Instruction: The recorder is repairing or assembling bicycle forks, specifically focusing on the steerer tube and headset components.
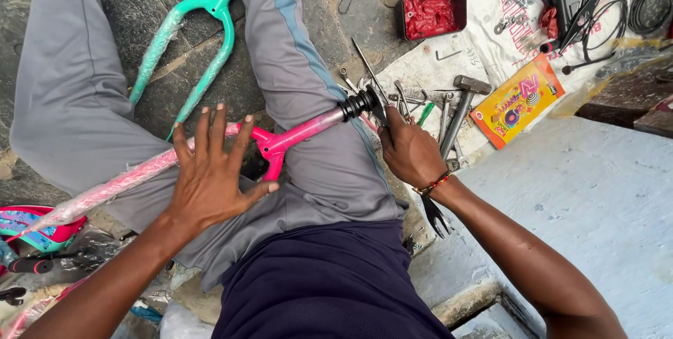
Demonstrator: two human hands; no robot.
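A single camera sits on the person's head and looks almost straight down over the chest and lap, so the dark shirt fills the bottom edge and the grey-trousered legs run up toward the top of the frame. It is close enough that both forearms enter from the lower corners, with the left hand and right hand near the middle, resting at the pink bicycle frame across the thighs. Beyond the lap the view takes in the stone floor at upper left and scattered tools on a printed sack at upper right; no second view shares the scene.
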